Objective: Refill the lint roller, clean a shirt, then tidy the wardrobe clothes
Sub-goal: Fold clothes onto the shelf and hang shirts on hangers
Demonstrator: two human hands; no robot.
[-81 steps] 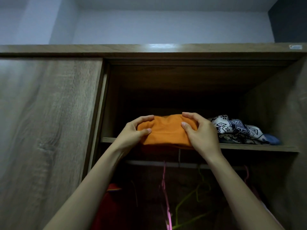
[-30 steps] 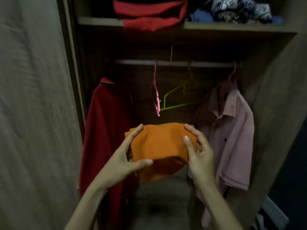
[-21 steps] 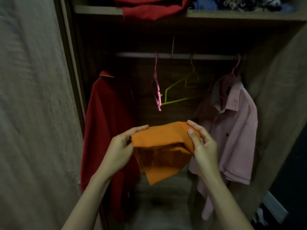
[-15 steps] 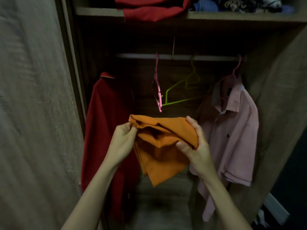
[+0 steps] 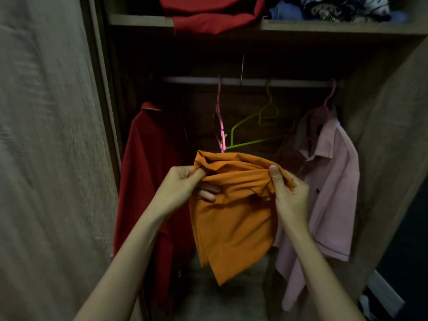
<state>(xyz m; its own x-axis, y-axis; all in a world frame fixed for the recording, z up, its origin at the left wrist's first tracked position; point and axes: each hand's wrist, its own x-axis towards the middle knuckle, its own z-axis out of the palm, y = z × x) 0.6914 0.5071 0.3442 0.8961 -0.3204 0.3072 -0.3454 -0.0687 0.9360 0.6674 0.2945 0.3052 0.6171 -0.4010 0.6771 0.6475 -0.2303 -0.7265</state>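
An orange garment (image 5: 234, 223) hangs half unfolded in front of the open wardrobe. My left hand (image 5: 183, 188) pinches its upper left edge. My right hand (image 5: 288, 193) grips the upper right edge, thumb on top. The cloth droops to a point below both hands. Behind it hang a red shirt (image 5: 150, 181) on the left and a pink shirt (image 5: 324, 193) on the right. An empty pink hanger (image 5: 220, 121) and an empty green hanger (image 5: 259, 130) hang on the rail (image 5: 289, 82) between them.
The shelf (image 5: 139, 19) above the rail carries a folded red garment (image 5: 213, 15), a blue one (image 5: 286, 11) and a black-and-white patterned one (image 5: 342, 8). A wooden sliding door (image 5: 46, 158) fills the left side. The wardrobe's side wall (image 5: 393, 135) stands on the right.
I have taken the folded orange garment down from the shelf to chest height. Over the last second it has fallen open, and both hands have shifted to its top edge.
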